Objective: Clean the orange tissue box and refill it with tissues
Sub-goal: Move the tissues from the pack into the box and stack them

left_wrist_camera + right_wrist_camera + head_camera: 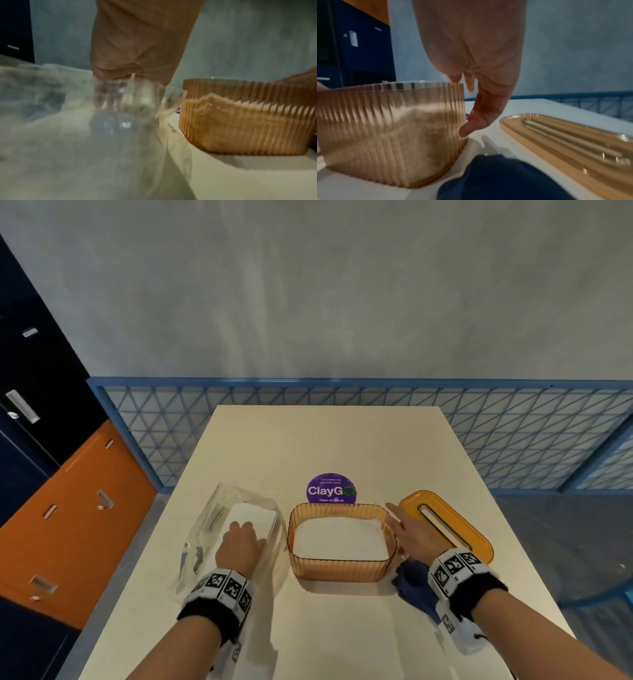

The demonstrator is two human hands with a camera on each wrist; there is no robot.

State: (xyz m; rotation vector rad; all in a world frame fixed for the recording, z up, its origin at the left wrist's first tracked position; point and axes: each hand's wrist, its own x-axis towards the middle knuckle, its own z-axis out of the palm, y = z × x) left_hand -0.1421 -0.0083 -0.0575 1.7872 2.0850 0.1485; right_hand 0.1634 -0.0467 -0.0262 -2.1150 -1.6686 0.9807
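The orange ribbed tissue box stands open at the table's middle, with white tissues lying inside it. Its slotted orange lid lies flat to the right. On the left sits a clear plastic wrapper holding a white tissue stack. My left hand reaches inside the wrapper, fingers curled on that stack. In the left wrist view its fingers show blurred through the plastic. My right hand is beside the box's right wall, fingers straight, thumb touching the ribbed wall.
A dark blue cloth lies crumpled under my right wrist, between box and lid. A purple round sticker is on the table behind the box. A blue mesh fence runs past the table's far edge; cabinets stand at left.
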